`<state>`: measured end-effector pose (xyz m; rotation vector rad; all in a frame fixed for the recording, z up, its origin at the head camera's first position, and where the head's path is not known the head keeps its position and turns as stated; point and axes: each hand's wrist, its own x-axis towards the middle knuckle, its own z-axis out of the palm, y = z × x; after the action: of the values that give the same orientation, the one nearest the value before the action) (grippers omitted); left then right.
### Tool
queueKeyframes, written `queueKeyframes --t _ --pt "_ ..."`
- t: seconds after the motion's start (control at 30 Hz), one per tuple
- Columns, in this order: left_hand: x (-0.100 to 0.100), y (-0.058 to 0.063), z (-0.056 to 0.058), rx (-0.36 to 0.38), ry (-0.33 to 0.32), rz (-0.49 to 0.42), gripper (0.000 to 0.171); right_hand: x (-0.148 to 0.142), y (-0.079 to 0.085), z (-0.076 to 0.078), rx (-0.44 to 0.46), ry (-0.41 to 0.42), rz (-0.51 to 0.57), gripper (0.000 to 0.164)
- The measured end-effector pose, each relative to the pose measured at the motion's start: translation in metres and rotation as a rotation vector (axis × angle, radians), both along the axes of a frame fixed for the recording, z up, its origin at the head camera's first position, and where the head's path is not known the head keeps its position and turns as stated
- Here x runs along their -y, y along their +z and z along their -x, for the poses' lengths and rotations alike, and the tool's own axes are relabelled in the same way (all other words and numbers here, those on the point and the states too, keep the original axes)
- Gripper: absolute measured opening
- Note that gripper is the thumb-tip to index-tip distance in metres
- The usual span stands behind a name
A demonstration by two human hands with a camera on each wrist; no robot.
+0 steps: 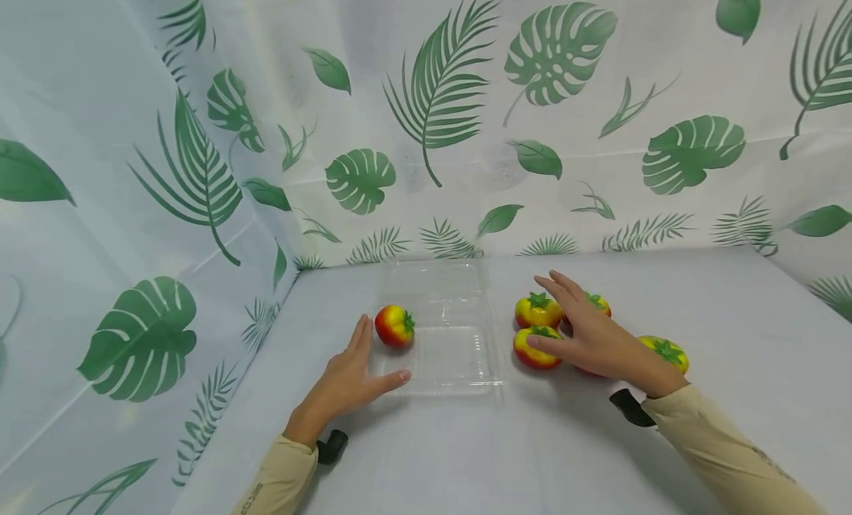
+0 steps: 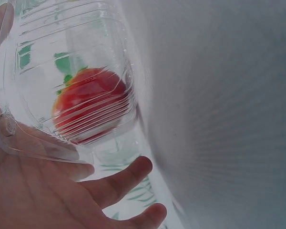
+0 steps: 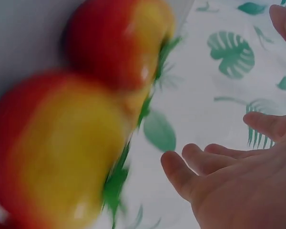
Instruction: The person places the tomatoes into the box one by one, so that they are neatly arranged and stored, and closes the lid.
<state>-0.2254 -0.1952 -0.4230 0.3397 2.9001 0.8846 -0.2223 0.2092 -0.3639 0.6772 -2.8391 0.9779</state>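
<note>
A clear plastic clamshell box [image 1: 452, 356] lies on the table, its lid part [image 1: 433, 280] spread toward the back. In its left side sits one red-and-yellow tomato [image 1: 391, 328] with a green leafy top, seen through the ribbed wall in the left wrist view. My left hand [image 1: 349, 382] rests along the box's left side, fingers extended, thumb at the front corner. To the right, my right hand [image 1: 595, 341] hovers over a group of similar tomatoes, fingers spread, holding nothing. Two of them, a rear tomato [image 1: 532, 315] and a front tomato [image 1: 535, 356], show left of it; others are partly hidden beneath.
One tomato [image 1: 668, 352] lies by the right wrist. White cloth [image 1: 452, 456] covers the table. Leaf-printed curtains [image 1: 426, 115] stand behind and at the left. Black wrist-camera straps [image 1: 631, 408] sit under the forearms.
</note>
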Motion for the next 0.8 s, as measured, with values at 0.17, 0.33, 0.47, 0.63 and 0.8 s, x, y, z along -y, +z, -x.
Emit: queueKeyframes --t 0.17,0.33,0.47,0.63,0.8 --pt "0.0 -0.001 0.0 -0.004 -0.005 0.001 0.125 -0.03 -0.002 -0.007 0.002 -0.049 -0.021 0.104" --pt "0.001 -0.002 0.0 -0.001 -0.01 -0.005 0.126 -0.062 -0.004 -0.005 0.034 -0.091 -0.085 0.111" --pt "0.001 -0.002 -0.001 0.006 -0.005 -0.015 0.127 -0.085 -0.007 -0.001 0.076 -0.117 -0.119 0.117" --pt "0.001 -0.002 -0.001 0.003 -0.009 -0.019 0.126 -0.107 -0.01 0.002 0.136 -0.12 -0.12 0.117" --pt "0.001 -0.002 -0.001 -0.005 -0.016 -0.019 0.126 -0.118 -0.016 0.003 0.189 -0.093 -0.095 0.113"
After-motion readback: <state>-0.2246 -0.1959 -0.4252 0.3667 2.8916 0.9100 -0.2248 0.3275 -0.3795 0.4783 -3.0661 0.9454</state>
